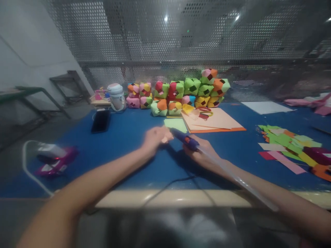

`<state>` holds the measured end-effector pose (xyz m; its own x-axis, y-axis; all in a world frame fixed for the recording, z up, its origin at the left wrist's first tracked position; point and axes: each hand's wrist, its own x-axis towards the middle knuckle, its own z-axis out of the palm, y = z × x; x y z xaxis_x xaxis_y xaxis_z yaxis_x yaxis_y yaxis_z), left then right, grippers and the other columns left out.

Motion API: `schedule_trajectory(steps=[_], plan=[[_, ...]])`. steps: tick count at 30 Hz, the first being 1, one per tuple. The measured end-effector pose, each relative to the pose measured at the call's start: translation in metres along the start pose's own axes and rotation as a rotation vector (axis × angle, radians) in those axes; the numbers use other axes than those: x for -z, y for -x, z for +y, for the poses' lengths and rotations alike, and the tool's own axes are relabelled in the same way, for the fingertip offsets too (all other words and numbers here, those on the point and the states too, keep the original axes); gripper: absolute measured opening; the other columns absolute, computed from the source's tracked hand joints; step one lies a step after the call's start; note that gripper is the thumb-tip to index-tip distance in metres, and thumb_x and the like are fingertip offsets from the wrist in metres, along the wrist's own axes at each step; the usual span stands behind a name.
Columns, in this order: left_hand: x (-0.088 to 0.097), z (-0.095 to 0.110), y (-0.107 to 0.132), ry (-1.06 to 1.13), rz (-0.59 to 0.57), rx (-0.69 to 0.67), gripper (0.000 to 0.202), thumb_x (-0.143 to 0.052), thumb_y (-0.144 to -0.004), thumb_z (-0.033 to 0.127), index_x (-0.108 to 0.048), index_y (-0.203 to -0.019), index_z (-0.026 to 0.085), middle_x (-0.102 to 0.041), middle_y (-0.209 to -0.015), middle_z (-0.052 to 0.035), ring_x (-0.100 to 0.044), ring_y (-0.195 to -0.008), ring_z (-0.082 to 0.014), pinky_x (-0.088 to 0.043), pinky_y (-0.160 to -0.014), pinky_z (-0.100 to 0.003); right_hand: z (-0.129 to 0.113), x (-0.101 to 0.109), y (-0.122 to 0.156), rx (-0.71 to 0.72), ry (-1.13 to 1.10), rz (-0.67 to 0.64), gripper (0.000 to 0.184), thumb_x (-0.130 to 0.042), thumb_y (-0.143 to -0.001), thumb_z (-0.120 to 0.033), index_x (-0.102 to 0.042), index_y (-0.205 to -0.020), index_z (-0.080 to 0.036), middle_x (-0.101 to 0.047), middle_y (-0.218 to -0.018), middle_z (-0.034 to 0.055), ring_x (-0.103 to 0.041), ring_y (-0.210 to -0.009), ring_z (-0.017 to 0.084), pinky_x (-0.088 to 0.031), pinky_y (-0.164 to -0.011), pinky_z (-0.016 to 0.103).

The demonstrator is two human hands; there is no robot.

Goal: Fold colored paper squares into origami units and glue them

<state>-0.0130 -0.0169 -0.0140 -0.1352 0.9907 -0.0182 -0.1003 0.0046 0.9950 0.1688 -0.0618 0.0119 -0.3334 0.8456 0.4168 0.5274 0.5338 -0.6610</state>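
My right hand [200,151] is wrapped round a dark blue glue gun [190,142] with an orange trigger part. A long translucent glue stick [238,177] runs out of its back along my forearm. The gun's nozzle points left, close to my left hand [154,137]. Between the fingers of that hand is a small peach paper piece [167,136], held just above the blue tabletop; its exact shape is blurred. Whether the nozzle touches the paper I cannot tell. Behind my hands lie light green paper squares [176,124].
Stacked folded-paper cubes [176,90] stand at the back beside a flask [117,96]. Scissors [205,113] lie on peach sheets [219,120]. Paper scraps [287,143] spread at right. A phone [101,121] and a power strip [55,165] are at left. A thin cord [170,182] crosses the table's front edge.
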Motion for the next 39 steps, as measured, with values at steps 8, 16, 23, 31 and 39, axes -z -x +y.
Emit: schedule_trajectory(steps=[8,16,23,31,39], plan=[[-0.006,-0.012,-0.004,-0.060,-0.057,-0.044,0.014,-0.063,-0.061,0.024,-0.065,-0.068,0.013,-0.061,-0.060,0.0003,-0.052,-0.052,-0.0096,-0.040,-0.050,-0.021,0.026,-0.014,-0.001,0.059,0.041,-0.036,0.010,-0.047,-0.076,-0.025,-0.054,-0.082,-0.021,-0.063,-0.072,0.0033,-0.057,-0.062,0.014,-0.043,-0.059,0.024],[-0.006,-0.012,-0.001,-0.056,-0.089,-0.018,0.017,-0.065,-0.063,0.028,-0.067,-0.071,0.013,-0.063,-0.063,-0.0013,-0.052,-0.055,-0.0105,-0.038,-0.051,-0.021,0.032,-0.015,0.000,0.050,0.105,-0.051,0.009,-0.047,-0.076,-0.023,-0.053,-0.082,-0.020,-0.062,-0.072,0.0031,-0.057,-0.061,0.014,-0.042,-0.057,0.023],[-0.006,-0.018,-0.002,-0.084,-0.079,-0.007,0.017,-0.065,-0.063,0.029,-0.065,-0.067,0.013,-0.060,-0.059,-0.0001,-0.050,-0.051,-0.0095,-0.037,-0.048,-0.020,0.027,-0.012,0.000,0.025,0.142,-0.078,0.005,-0.046,-0.075,-0.024,-0.051,-0.076,-0.021,-0.060,-0.068,0.0020,-0.055,-0.058,0.013,-0.040,-0.055,0.023],[-0.006,-0.018,-0.001,-0.075,-0.072,0.000,0.015,-0.064,-0.064,0.027,-0.065,-0.067,0.012,-0.060,-0.060,-0.0010,-0.050,-0.051,-0.0092,-0.037,-0.047,-0.020,0.031,-0.013,0.002,0.099,0.133,-0.039,0.005,-0.046,-0.076,-0.024,-0.050,-0.074,-0.020,-0.060,-0.066,0.0018,-0.054,-0.054,0.013,-0.039,-0.052,0.022],[-0.007,-0.017,0.000,-0.070,-0.077,-0.002,0.011,-0.062,-0.064,0.023,-0.065,-0.068,0.012,-0.061,-0.060,-0.0003,-0.052,-0.051,-0.0091,-0.037,-0.046,-0.019,0.026,-0.011,0.002,0.042,0.117,-0.057,0.007,-0.045,-0.076,-0.026,-0.049,-0.072,-0.022,-0.059,-0.065,0.0009,-0.052,-0.054,0.013,-0.038,-0.052,0.022]])
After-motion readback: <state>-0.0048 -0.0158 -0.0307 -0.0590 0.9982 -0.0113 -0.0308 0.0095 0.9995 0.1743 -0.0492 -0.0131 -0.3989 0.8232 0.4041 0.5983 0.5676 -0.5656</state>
